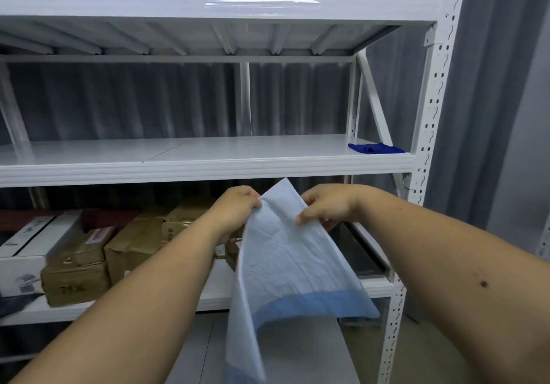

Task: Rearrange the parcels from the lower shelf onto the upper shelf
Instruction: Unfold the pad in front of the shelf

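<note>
Risk, as I judge it: the thin sheet point(285, 252) hangs limp and could slip from the two pinches, or drape across the boxes point(131, 243) and hide them. Left hand point(238, 205) pinches the sheet's top left edge; right hand point(324, 208) pinches the top right. Sheet is pale blue, crinkled, with a darker blue lower border. Brown and white boxes sit on the lower shelf point(220, 288), left of the hands. Upper shelf point(208, 169) holds only a blue cloth point(375, 148), far right.
</note>
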